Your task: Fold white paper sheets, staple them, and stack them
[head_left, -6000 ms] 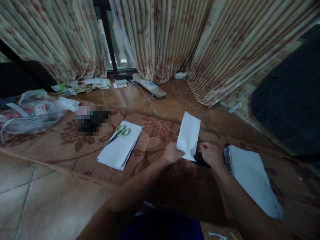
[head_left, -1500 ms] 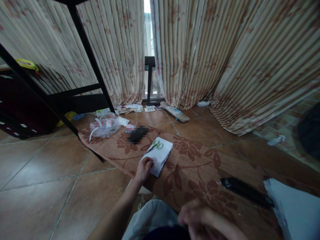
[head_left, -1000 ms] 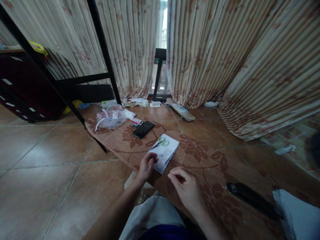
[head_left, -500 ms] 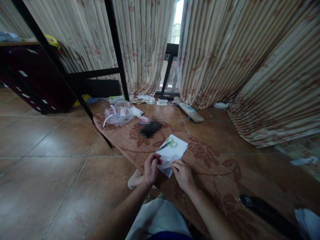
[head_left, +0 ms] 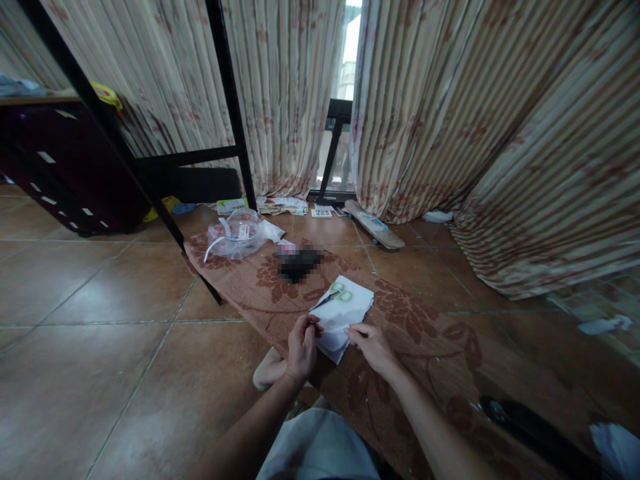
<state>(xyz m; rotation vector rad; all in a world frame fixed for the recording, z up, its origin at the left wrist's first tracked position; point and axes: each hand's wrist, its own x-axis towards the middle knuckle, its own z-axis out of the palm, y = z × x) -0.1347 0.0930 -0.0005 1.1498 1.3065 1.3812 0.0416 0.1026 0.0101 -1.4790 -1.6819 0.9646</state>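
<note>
while both hands sit at the near edge of the paper

you have a small stack of white paper lying flat on the patterned mat, with green-handled scissors resting on its far end. your left hand is at the near left corner, fingers curled together and seemingly pinching the edge, though whether only the top sheet is caught cannot be told from here. your right hand lies on the near right corner, fingers loosely spread and flat against the paper rather than gripping it.

expect the sheets to be very light, thin and floppy: they will sag if lifted from one corner and crease if squeezed hard. the edges look ragged, so a sharp pull could tear them. sheets probably slide easily over one another, so a flat palm holds the stack steadier than fingertips. the best hold is likely the near edge, thumb on top and fingers beneath, with both corners taken together so the paper stays level. the scissors weigh down the far end and would likely slip off if that end tilts.

a clear plastic bag and a dark blurred object lie further back on the mat, well apart from your hands. a dark long object lies off to your right.
</note>
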